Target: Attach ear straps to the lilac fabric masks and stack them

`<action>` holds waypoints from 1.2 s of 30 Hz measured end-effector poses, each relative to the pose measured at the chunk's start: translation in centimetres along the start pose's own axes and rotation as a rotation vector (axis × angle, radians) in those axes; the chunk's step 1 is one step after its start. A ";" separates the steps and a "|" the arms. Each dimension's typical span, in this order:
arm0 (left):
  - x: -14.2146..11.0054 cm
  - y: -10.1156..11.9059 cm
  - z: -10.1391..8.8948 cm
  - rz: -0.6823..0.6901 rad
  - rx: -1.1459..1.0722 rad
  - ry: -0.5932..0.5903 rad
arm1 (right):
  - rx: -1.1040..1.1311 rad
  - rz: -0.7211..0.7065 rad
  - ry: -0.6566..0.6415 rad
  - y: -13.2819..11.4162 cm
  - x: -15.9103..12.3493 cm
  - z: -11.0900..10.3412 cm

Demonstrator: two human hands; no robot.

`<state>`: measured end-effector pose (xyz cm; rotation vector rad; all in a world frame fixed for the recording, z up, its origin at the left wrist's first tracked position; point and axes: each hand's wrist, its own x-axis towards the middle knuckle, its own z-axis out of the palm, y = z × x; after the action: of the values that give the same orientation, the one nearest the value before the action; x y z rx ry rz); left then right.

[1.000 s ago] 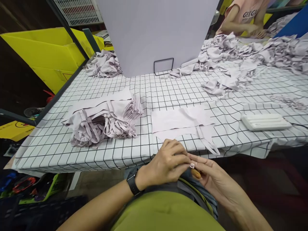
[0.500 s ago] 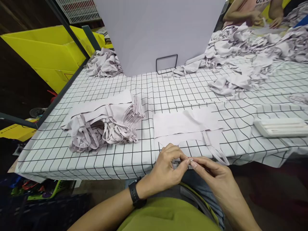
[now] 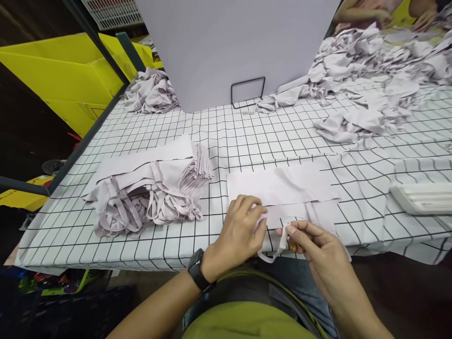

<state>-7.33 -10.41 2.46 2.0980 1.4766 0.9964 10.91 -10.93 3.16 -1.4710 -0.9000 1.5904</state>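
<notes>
Strap [image 3: 283,241]: a narrow pale strip at the table's near edge; it drops from my right fingertips in a slack loop and curves up toward my left hand, perhaps left loose so I can turn its end freely.
Right hand [image 3: 314,242]: thumb and forefinger pinch the strap near its end, probably for fine control.
Left hand [image 3: 243,230]: fingers curled over the near edge of the cloth, a pale bit showing by the thumb; whether I grip it or merely touch it, I cannot tell.
Cloth piece [image 3: 278,183]: spread flat just beyond my hands, partly under my left fingers, likely so its near edge stays within reach.
Stack [image 3: 176,174]: similar pale pieces layered to my left, their straps bunched toward me, seemingly kept together to hold them in order.
White device [image 3: 423,197]: near the table's right side, apart from the cloth piece; its use I cannot tell.
Checked tablecloth [image 3: 226,136]: covers the table under all this.
Grey panel [image 3: 233,47]: stands beyond, a black wire frame [image 3: 247,92] at its foot.
Loose heap [image 3: 356,113]: crumpled fabric at the far right, a co-worker's hands [image 3: 423,21] behind it.
</notes>
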 end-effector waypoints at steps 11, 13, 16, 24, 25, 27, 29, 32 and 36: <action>3.2 -2.8 1.6 -0.096 0.211 -0.093 | -0.035 0.193 0.022 -2.0 3.6 2.4; 3.1 -3.0 1.7 -0.105 0.153 -0.054 | -0.024 0.194 0.046 -2.2 4.2 2.8; 3.1 -3.0 1.7 -0.066 0.122 -0.008 | 0.007 0.197 0.076 -2.7 5.0 3.4; 2.9 -3.1 1.9 0.040 0.198 0.010 | 0.064 0.216 0.146 -3.3 6.0 3.7; 2.9 -3.1 2.0 0.041 0.200 0.010 | 0.063 0.213 0.144 -3.2 6.0 3.7; 2.8 -3.1 2.1 0.038 0.194 0.019 | 0.055 0.210 0.132 -3.2 6.2 3.6; 2.8 -3.1 2.2 0.026 0.179 0.042 | 0.044 0.211 0.118 -3.2 6.3 3.5; 2.9 -3.2 2.3 0.012 0.169 0.072 | 0.031 0.219 0.109 -3.1 6.3 3.6; 2.9 -3.3 2.4 0.037 0.212 0.059 | 0.033 0.220 0.110 -2.9 6.4 3.7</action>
<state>-7.14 -6.31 -0.37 2.2667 1.6416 0.9591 7.28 -3.86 3.20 -1.6628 -0.6647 1.6533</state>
